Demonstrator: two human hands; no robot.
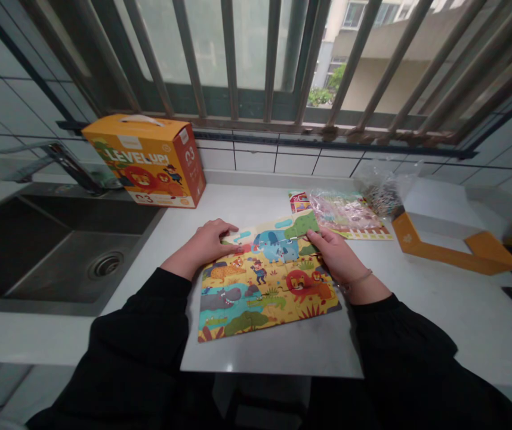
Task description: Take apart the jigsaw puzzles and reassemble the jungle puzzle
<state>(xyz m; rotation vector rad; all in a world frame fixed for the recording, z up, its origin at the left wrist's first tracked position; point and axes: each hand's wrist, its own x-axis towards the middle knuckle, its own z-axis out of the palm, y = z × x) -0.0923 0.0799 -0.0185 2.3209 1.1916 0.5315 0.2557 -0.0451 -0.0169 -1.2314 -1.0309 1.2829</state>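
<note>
A colourful animal jigsaw puzzle [262,283] lies assembled on the white countertop [417,316] in front of me. My left hand [209,242] rests palm down on the puzzle's upper left edge, fingers curled over the pieces there. My right hand [334,254] presses on the upper right corner, its fingertips touching a green piece [303,226] at the top of the puzzle. Both sleeves are black.
An orange puzzle box [148,158] stands at the back left beside a steel sink [59,251] and tap [65,161]. Plastic bags of pieces [349,212] and an orange box lid [453,239] lie to the right. A barred window runs behind.
</note>
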